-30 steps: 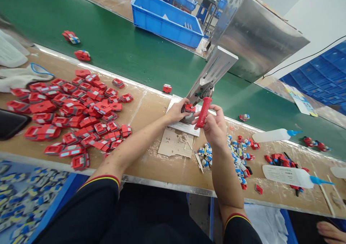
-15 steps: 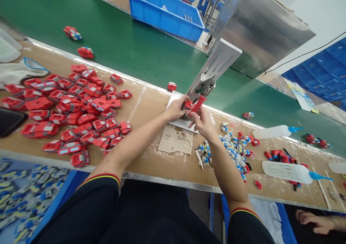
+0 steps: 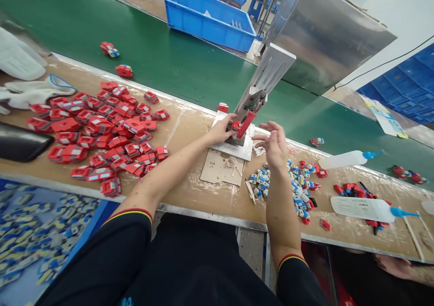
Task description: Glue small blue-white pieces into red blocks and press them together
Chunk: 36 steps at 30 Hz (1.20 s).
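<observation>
My left hand (image 3: 221,132) grips a small red part (image 3: 236,125) seated at the base of a hand press (image 3: 262,83) that stands on a metal plate (image 3: 237,150). The press's red-handled lever (image 3: 246,124) is raised, just off the part. My right hand (image 3: 274,145) hovers to the right of the lever with its fingers spread and nothing in it. A heap of small blue, white and red pieces (image 3: 294,189) lies right below that hand.
A large pile of red parts (image 3: 101,132) covers the bench to the left. Two glue bottles (image 3: 364,206) with blue tips lie at right. A green conveyor (image 3: 162,57) carries a few red parts past a blue bin (image 3: 208,19). Another person's hand (image 3: 395,265) shows at bottom right.
My right hand has let go of the red lever handle and drawn back to the right, open. The lever has swung up. My left hand stays on the red part.
</observation>
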Each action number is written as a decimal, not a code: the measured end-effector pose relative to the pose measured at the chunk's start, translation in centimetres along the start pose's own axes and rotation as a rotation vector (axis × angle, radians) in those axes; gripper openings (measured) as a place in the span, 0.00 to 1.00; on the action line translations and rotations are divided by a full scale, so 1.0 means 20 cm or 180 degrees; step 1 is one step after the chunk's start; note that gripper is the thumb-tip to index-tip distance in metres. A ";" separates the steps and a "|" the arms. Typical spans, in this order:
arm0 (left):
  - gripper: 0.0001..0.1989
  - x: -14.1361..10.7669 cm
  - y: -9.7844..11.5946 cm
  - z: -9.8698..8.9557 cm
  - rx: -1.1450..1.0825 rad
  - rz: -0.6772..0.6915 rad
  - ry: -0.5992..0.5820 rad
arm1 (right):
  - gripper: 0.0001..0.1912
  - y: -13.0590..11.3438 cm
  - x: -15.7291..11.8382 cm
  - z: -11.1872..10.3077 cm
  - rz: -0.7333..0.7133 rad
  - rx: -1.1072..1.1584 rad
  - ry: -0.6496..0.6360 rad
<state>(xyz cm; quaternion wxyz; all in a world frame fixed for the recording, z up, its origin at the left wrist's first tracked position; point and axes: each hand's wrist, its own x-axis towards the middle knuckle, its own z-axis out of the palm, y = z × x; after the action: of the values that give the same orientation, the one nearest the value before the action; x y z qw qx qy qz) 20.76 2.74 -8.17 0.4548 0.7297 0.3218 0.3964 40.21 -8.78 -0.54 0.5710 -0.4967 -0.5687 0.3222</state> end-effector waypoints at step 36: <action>0.17 -0.87 0.25 -0.56 0.3190 0.0230 -0.0686 | 0.09 0.08 -0.33 -0.03 -0.0128 -0.2135 -0.1643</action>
<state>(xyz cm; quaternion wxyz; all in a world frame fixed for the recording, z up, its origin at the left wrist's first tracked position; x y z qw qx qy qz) 3.21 -8.93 -5.45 0.0658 0.9055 0.3981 0.1315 40.12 -14.55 -4.07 0.2227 -0.5469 -0.7760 0.2219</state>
